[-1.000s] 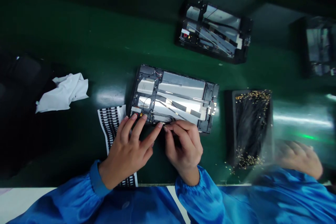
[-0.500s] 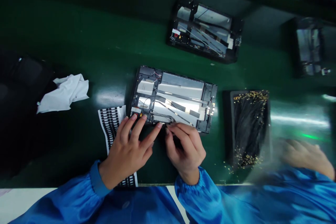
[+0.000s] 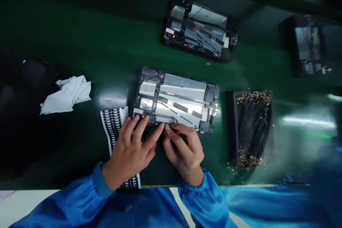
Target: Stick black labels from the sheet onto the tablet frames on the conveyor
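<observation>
An opened tablet-like device [image 3: 181, 92] lies in front of me, silver plates and flat cables showing inside its black frame. A thin black cable [image 3: 167, 117] curves along its near edge. My left hand [image 3: 132, 149] rests spread, fingertips on the device's near left edge and index finger by the cable. Right beside that finger, my right hand [image 3: 185, 148] is closed in a pinch at the same edge, with the cable running to its fingertips. The pinched end is hidden. A sheet of black stickers [image 3: 113, 124] lies partly beneath my left hand.
To the right stands a black tray [image 3: 233, 131] of thin black cables with gold ends, a few loose ends beside it. Two more opened devices [image 3: 199, 30] [image 3: 310, 46] lie farther back. Crumpled white paper [image 3: 68, 94] is at left. A co-worker's blue sleeve [image 3: 267, 203] shows at right.
My right hand has shifted slightly left along the device's edge, closer to my left index finger. My left hand stays put. The co-worker's hand at right has gone from sight.
</observation>
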Tool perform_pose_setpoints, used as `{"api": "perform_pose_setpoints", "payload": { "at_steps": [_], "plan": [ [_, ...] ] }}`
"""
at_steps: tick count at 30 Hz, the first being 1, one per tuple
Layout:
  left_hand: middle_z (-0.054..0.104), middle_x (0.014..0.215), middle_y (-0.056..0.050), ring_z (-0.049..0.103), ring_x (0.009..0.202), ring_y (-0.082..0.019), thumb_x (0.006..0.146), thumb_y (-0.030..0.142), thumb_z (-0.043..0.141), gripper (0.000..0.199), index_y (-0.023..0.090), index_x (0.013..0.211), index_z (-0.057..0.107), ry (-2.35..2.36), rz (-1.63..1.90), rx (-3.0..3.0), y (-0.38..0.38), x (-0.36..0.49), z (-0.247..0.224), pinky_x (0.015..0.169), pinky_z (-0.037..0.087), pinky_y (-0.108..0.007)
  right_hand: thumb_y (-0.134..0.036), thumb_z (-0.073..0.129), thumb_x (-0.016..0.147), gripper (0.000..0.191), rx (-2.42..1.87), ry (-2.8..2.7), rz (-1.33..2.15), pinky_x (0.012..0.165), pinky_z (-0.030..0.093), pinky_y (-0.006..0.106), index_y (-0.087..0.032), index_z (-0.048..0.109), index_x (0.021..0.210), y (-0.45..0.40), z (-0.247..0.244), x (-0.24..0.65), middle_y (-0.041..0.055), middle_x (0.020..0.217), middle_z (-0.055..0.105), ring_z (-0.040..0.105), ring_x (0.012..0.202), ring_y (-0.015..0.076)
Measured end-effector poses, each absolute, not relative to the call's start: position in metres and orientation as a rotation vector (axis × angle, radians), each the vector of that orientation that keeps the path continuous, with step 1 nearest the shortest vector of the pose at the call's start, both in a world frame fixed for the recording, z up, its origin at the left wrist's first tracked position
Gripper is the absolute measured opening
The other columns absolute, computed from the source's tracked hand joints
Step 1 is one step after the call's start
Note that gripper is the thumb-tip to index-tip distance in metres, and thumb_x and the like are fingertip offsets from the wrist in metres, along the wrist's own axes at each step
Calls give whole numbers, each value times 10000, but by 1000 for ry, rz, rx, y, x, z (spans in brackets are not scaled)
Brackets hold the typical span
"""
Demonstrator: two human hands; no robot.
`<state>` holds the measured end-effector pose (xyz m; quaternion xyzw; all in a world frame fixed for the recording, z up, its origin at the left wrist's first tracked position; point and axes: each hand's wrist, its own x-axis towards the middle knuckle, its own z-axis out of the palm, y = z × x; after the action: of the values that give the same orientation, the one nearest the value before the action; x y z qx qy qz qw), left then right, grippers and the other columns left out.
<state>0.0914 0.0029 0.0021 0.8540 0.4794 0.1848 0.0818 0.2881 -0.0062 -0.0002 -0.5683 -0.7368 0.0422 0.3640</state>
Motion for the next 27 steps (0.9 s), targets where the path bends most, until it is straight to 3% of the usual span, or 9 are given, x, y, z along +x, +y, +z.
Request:
{"api": "perform_pose_setpoints", "payload": {
  "at_steps": [3,8,14,21,27],
  "plan": [
    [602,1556,-128,535,1482,-347,1075,287,620,535,293,1608,568,1430,577,2581,4,91,1,1325,403,-556,-68,734,982,398,-1473,-1860,174,739,672,341,-267,777,1323,-4,3,290,89,1087,768,750,858,200],
    [625,1544,-177,524,1510,-343,1082,284,591,531,135,1591,559,1415,656,2560,3,90,-3,1348,386,-526,-30,661,991,475,-1418,-1820,192,753,667,319,-285,771,1376,-2,6,292,65,1048,783,775,881,195],
    [619,1593,-168,516,1543,-345,1065,274,600,516,166,1568,572,1407,693,2547,2,86,-5,1333,408,-537,-63,707,980,467,-1399,-1836,165,735,657,321,-279,788,1386,-4,-2,287,89,1115,742,707,798,167],
    [557,1595,-228,448,1551,-414,1042,318,608,529,145,1541,585,1414,848,2536,-2,71,2,1266,468,-609,-62,668,998,388,-1307,-1792,220,753,662,305,-267,838,1279,3,6,287,66,1029,773,764,867,185],
    [646,1551,-200,573,1493,-388,1080,375,542,513,161,1542,601,1675,633,2511,-29,33,-6,1249,501,-592,-154,658,1049,229,-1389,-1740,207,799,669,325,-236,862,1111,3,19,290,65,972,820,796,869,203]
  ]
}}
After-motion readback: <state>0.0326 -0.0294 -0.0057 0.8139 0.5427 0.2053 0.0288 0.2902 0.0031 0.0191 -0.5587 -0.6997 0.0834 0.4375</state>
